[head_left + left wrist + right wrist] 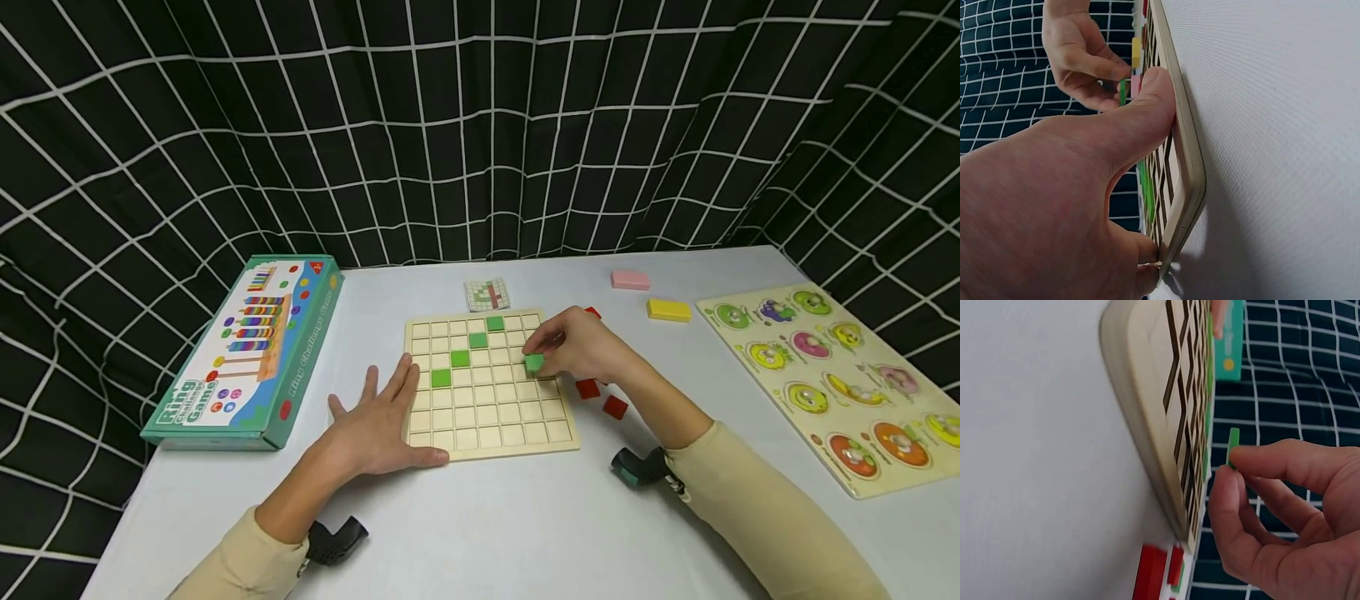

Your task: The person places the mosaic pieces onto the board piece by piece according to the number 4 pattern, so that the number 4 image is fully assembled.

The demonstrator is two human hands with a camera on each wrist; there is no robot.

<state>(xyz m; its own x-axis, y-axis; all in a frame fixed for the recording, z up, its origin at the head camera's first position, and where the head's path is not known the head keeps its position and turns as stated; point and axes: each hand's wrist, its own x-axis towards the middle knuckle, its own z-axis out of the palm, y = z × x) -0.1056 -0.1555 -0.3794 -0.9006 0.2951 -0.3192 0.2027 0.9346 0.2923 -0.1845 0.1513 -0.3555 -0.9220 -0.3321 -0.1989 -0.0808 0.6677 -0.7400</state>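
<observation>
Wooden grid board [487, 417] lies flat on the white table [480, 533], and your left hand [382, 425] rests on its left edge with fingers spread and straight, thumb along the front left corner. Your right hand [581, 350] pinches a green tile [534, 362] between thumb and fingertips, holding it just above the right side of the board; the right wrist view shows the tile clear of the surface. Four green tiles [460, 358] already sit in a diagonal line across the upper squares. Most squares below that line are bare. Red tiles [600, 398] lie on the table just beside the board's right edge. A game box [247, 350] lies to the left, a fruit puzzle [847, 375] well apart to the right.
</observation>
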